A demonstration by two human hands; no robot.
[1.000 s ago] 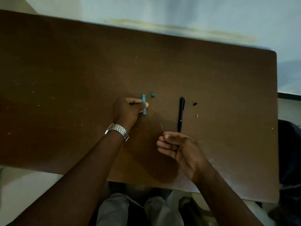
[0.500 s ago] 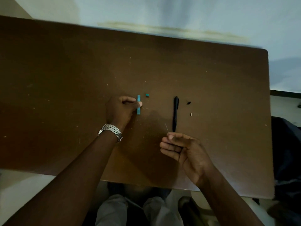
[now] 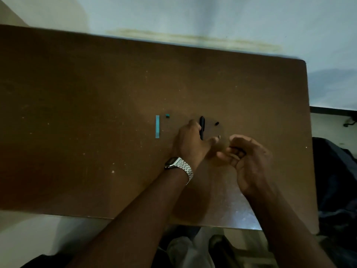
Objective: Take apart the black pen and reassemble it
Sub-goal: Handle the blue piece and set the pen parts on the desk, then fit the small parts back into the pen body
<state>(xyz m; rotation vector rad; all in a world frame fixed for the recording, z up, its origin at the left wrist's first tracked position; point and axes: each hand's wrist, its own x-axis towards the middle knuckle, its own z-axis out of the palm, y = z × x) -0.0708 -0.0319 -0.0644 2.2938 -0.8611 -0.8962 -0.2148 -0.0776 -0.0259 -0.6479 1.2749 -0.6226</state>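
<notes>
The black pen [image 3: 202,124] lies on the brown table [image 3: 96,89], pointing away from me; only its upper half shows. My left hand [image 3: 190,144], with a metal watch on the wrist, covers the pen's lower half, with fingers left of the barrel and thumb right of it. To the right, my right hand [image 3: 249,159] hovers curled, its fingertips pinched on a thin dark pen part [image 3: 234,147] that is mostly hidden. A small black piece [image 3: 217,123] and a tiny pale piece [image 3: 219,136] lie just right of the pen.
A teal strip [image 3: 157,126] and a small teal cap [image 3: 167,116] lie left of the pen. The table's right edge [image 3: 309,132] and near edge are close to my arms. Dark cloth [image 3: 336,180] sits beyond the right edge.
My left hand let go of the teal strip and moved right onto the black pen. My right hand shifted right and curled tighter around the thin part.
</notes>
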